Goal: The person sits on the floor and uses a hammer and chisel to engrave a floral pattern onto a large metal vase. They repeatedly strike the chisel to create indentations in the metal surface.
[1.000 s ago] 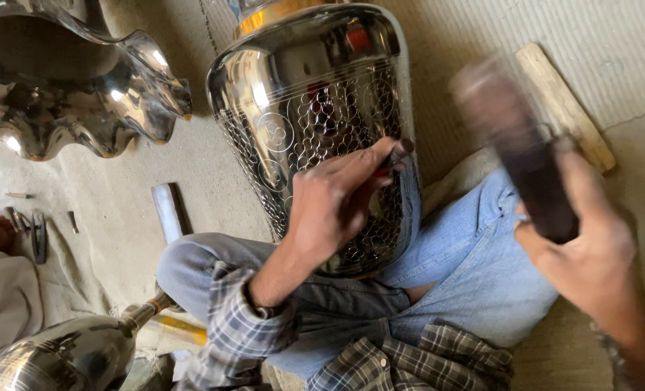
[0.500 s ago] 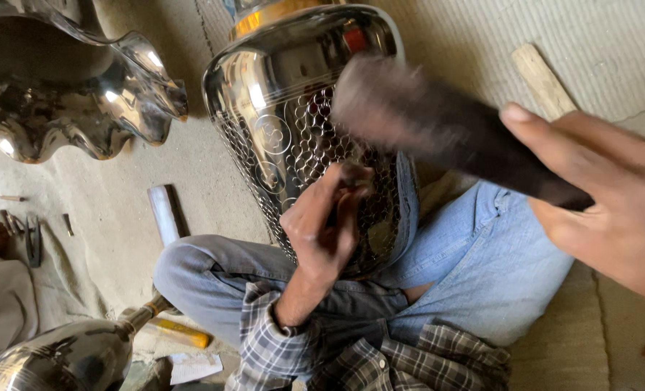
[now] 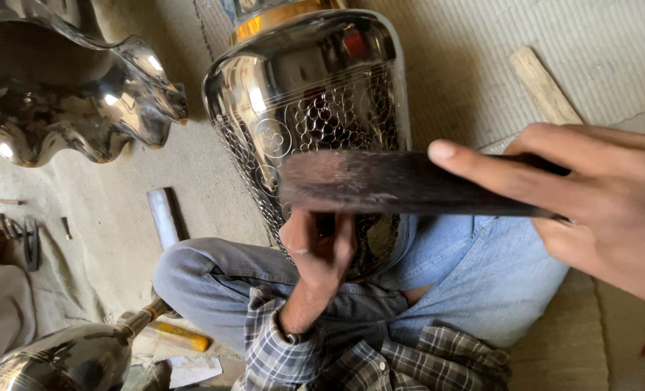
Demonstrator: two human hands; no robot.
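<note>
I keep my right hand (image 3: 605, 210) wrapped around the dark wooden mallet (image 3: 402, 185), fingers clamped on its stiff, hefty bar just above my left hand (image 3: 315, 246), whose fingers pinch together on a small punch I can barely see against the engraved metal vase (image 3: 308, 108) on my lap. The vase looks heavy, hard and slick, best steadied by its body; a fluted metal bowl (image 3: 83, 101), a wooden stick (image 3: 543, 87) and small tools (image 3: 26, 235) lie nearby

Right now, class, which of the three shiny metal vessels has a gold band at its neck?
The tall engraved vase against the person's legs; the wavy-rimmed bowl and the round vessel lack one.
</note>
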